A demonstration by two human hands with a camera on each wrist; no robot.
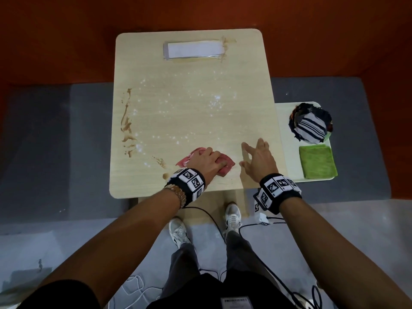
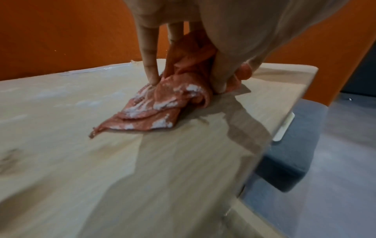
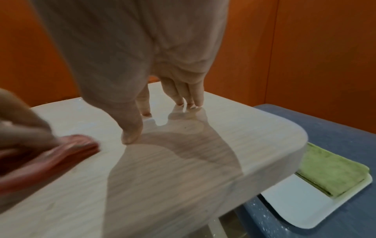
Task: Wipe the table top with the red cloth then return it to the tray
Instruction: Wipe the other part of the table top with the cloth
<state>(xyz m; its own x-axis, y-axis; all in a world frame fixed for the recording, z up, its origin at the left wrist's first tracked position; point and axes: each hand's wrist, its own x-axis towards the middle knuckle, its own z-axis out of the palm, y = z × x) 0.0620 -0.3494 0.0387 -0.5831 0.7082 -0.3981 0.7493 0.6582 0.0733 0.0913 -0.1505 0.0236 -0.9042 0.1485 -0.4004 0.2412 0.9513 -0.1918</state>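
Observation:
The red cloth (image 1: pixel 226 165) (image 2: pixel 162 103) lies bunched near the front edge of the light wooden table top (image 1: pixel 191 112), dusted with white powder. My left hand (image 1: pixel 207 161) (image 2: pixel 183 67) grips it and presses it down on the table. The cloth also shows blurred at the left of the right wrist view (image 3: pixel 77 148). My right hand (image 1: pixel 256 157) (image 3: pixel 160 111) stands to the right of the cloth, fingers spread, fingertips (image 3: pixel 196 103) touching the bare table. The white tray (image 1: pixel 287 139) (image 3: pixel 301 207) sits lower, off the table's right side.
White powder (image 1: pixel 214 101) and brown smears (image 1: pixel 127 123) mark the table's middle and left edge. A white rectangular block (image 1: pixel 194 50) lies at the far end. On the tray are a folded green cloth (image 1: pixel 317 161) (image 3: pixel 333 173) and a bowl of striped rags (image 1: pixel 311 123).

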